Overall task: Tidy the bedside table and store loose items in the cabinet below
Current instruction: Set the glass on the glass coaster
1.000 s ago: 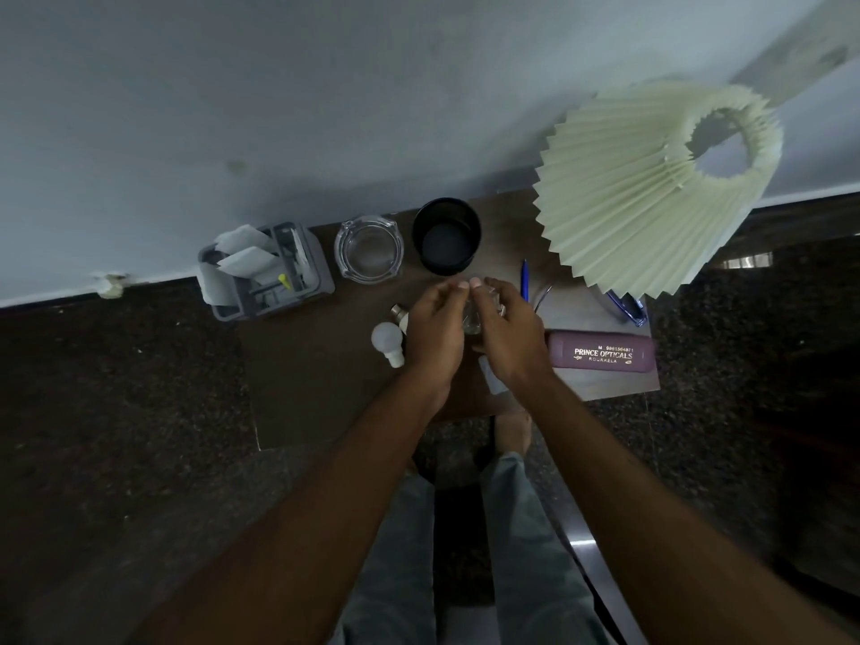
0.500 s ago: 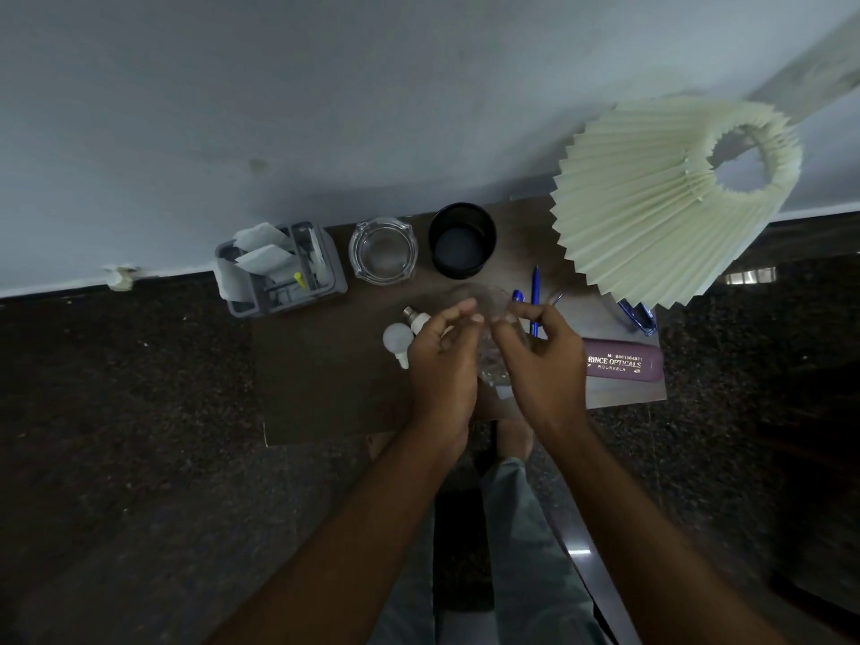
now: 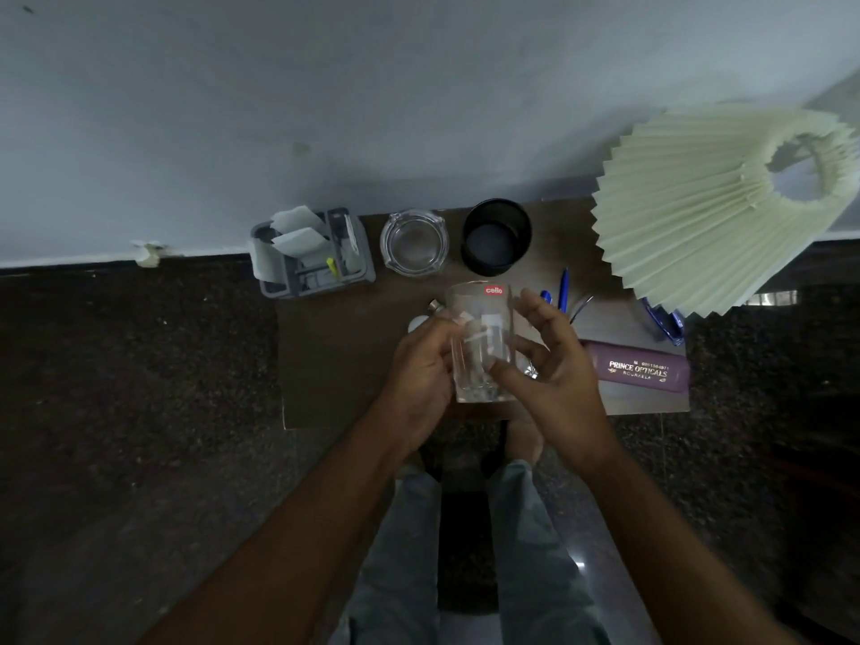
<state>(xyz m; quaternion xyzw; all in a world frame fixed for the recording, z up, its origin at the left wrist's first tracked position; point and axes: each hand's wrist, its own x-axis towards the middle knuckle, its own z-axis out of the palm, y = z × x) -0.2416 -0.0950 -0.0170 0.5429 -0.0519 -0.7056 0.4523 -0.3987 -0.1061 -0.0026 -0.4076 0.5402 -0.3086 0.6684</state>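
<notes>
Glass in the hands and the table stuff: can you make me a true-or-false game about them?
1. The left hand holds the clear drinking glass with a red sticker. True.
2. The round black cup stands left of the clear glass ashtray. False: the cup stands to the ashtray's right.
3. The purple spectacle case lies on the brown wooden table. True.
4. The grey plastic organiser with white papers sits at the table's right end. False: it sits at the table's left back corner.
</notes>
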